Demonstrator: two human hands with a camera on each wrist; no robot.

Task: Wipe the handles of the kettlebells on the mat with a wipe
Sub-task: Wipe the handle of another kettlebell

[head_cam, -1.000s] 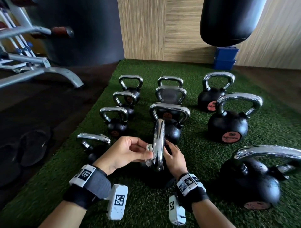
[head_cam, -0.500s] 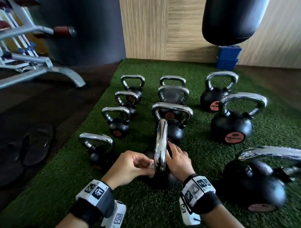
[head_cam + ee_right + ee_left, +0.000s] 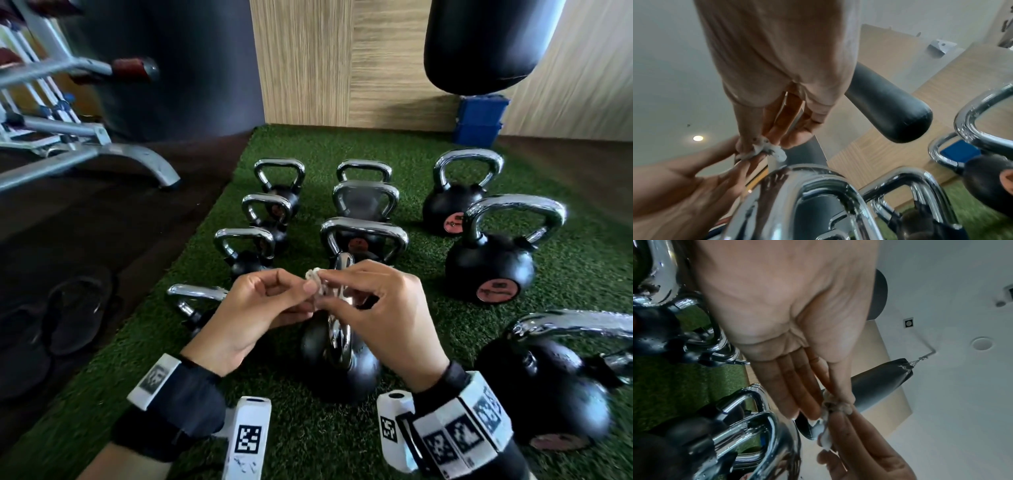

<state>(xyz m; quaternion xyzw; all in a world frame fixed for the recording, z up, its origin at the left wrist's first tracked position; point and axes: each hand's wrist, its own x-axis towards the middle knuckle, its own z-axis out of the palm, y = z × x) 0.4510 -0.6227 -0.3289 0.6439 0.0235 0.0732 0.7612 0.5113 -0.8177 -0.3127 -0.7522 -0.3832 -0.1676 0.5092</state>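
Both hands are raised above the nearest middle kettlebell, whose chrome handle stands edge-on beneath them. A small crumpled white wipe sits between them. My left hand pinches its left end with thumb and fingers. My right hand pinches its right end, fingertips curled over it. Neither hand touches the handle. Several black kettlebells with chrome handles stand in rows on the green turf mat.
A large kettlebell sits close on the right, a small one close on the left. A black punching bag hangs at the back above a blue box. A grey bench frame and dark sandals lie left of the mat.
Both hands have lifted off the middle kettlebell's handle. The right hand has come up to join the left on the wipe, now held above the handle.
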